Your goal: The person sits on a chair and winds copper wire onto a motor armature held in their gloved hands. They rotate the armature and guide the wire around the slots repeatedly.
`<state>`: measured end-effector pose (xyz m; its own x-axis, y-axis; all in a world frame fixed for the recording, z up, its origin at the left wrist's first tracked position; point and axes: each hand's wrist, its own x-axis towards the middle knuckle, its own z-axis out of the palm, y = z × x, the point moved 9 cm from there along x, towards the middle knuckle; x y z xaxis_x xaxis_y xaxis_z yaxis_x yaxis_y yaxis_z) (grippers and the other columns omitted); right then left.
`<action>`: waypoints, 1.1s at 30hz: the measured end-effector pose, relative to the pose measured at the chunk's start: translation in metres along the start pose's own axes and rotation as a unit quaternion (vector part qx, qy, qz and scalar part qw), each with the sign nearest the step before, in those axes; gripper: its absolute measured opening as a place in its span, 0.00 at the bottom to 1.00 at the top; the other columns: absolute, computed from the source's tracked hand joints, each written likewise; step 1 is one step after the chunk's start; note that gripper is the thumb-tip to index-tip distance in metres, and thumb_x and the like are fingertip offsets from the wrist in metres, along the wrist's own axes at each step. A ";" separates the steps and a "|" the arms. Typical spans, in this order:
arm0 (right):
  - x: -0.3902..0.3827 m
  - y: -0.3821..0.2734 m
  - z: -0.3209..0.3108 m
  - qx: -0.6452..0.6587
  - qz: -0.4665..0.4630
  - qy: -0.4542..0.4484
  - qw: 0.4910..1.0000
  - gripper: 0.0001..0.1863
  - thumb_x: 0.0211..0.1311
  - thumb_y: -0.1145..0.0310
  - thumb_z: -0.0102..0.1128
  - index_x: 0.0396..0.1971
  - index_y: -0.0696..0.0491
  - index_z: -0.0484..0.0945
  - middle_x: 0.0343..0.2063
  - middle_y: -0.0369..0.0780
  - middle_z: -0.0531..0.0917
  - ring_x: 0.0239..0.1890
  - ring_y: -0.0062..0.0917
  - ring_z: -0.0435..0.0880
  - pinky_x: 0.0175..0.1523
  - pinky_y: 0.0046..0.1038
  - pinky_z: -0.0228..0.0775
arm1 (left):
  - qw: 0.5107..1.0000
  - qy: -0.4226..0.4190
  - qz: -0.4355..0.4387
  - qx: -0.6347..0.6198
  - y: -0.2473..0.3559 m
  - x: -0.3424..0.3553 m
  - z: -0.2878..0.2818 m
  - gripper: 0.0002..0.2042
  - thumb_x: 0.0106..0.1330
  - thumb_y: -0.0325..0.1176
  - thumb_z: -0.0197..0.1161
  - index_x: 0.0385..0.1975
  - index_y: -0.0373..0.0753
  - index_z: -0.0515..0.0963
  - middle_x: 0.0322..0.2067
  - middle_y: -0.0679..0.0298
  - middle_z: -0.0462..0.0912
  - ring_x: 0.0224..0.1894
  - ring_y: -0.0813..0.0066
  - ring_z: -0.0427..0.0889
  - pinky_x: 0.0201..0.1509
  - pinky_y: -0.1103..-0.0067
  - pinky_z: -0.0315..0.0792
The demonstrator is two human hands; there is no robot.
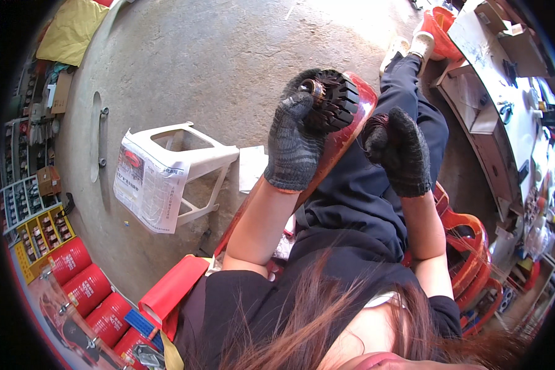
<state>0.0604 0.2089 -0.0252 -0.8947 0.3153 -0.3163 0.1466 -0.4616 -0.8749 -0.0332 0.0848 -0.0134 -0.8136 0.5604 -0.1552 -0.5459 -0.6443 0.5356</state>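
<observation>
My left hand (295, 139), in a dark grey knit glove, is closed round a motor armature (340, 102). The armature has a black slotted core, dark windings and a copper-coloured commutator facing up and left. Held apart from it, my right hand (407, 148) wears a matching glove. Its fingers are curled in, with something thin and dark reddish-brown at them, too small to name. Beneath the armature runs a worn red wooden board (359, 102), beside my outstretched legs (376, 185).
A white plastic stool (213, 154) with a newspaper (148, 185) over it stands to the left. Red cylindrical cans (87, 290) and parts racks (21, 203) line the far left. On the right are a cluttered workbench (487, 49), an orange bucket (441, 31) and a red chair (468, 237).
</observation>
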 end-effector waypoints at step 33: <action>-0.006 -0.004 0.041 -0.203 0.042 -0.112 0.972 0.09 0.53 0.69 0.67 0.31 0.58 0.82 0.23 0.32 0.82 0.26 0.12 0.77 0.33 0.17 0.71 | 0.993 0.046 -0.073 -0.080 -0.009 -0.005 -0.002 0.22 0.66 0.39 0.50 0.56 0.33 0.65 0.53 0.46 0.71 0.56 0.47 0.71 0.54 0.64 0.76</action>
<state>0.0480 0.1747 -0.0045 -0.9351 0.0812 -0.3451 0.3371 -0.0978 -0.9364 -0.0246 0.0866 -0.0187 -0.7346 0.6085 -0.3001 -0.6778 -0.6388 0.3639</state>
